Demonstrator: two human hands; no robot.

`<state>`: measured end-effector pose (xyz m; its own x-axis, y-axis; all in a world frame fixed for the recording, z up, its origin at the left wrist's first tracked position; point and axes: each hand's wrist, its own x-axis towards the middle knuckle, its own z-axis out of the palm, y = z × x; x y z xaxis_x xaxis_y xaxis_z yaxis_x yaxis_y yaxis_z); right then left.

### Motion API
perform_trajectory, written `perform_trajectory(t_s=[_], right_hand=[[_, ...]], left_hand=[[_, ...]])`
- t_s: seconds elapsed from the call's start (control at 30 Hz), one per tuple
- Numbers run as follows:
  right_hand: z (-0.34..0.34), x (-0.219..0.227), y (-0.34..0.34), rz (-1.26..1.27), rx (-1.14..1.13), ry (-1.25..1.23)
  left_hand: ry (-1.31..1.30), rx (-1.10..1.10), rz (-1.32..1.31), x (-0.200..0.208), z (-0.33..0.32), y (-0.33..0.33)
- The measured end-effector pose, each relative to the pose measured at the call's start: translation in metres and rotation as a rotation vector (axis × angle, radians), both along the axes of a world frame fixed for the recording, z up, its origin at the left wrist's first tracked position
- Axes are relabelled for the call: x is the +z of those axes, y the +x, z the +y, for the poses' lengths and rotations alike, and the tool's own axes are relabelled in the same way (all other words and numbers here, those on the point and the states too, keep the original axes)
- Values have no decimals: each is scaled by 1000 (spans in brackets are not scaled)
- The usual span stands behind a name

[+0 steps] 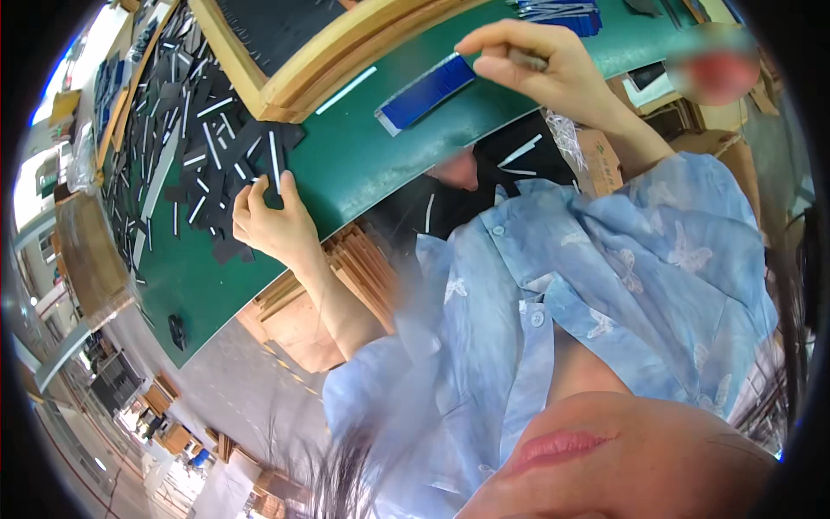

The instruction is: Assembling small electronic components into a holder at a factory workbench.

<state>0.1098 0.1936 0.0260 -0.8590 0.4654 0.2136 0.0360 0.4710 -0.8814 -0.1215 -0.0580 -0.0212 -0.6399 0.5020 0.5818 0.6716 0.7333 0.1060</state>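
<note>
My left hand (278,223) hovers at the near edge of a heap of black pieces with white strips (216,147). Its thumb and forefinger are apart, and the end of one white strip (275,156) shows at their tips. Whether they touch it I cannot tell. My right hand (540,73) has thumb and forefinger parted beside the right end of a long blue piece with a silvery edge (428,93). The forefinger's tip is close to that edge. The blue piece lies slantwise on the green tabletop (363,164).
A wooden frame (294,95) with a dark inside stands at the back. Blue and silver strips (562,13) lie at the far right. Below the table edge are stacked wooden boards (359,264), a cardboard box (598,163) and dark cloth (458,203). A small black object (177,331) sits at the left corner.
</note>
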Motion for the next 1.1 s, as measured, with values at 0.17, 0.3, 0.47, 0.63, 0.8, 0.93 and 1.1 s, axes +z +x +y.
perform_trajectory(t_s=[0.17, 0.3, 0.47, 0.63, 0.8, 0.93, 1.1], right_hand=[[2, 25, -1, 159, 303, 266], [-20, 56, -38, 95, 149, 292], [10, 35, -40, 129, 285, 354], [-1, 22, -59, 572, 124, 1018], [-11, 21, -24, 421, 401, 1109], [6, 25, -44, 438, 218, 1138], [-12, 14, 1, 380, 451, 1052]], left_hand=[[631, -133, -562, 26, 8, 28], [872, -448, -1228, 72, 54, 110], [923, -486, -1308, 56, 52, 104], [940, -471, -1477, 71, 68, 123], [1056, -465, -1402, 59, 62, 100], [926, -516, -1514, 59, 77, 118], [1032, -313, -1280, 45, 49, 92]])
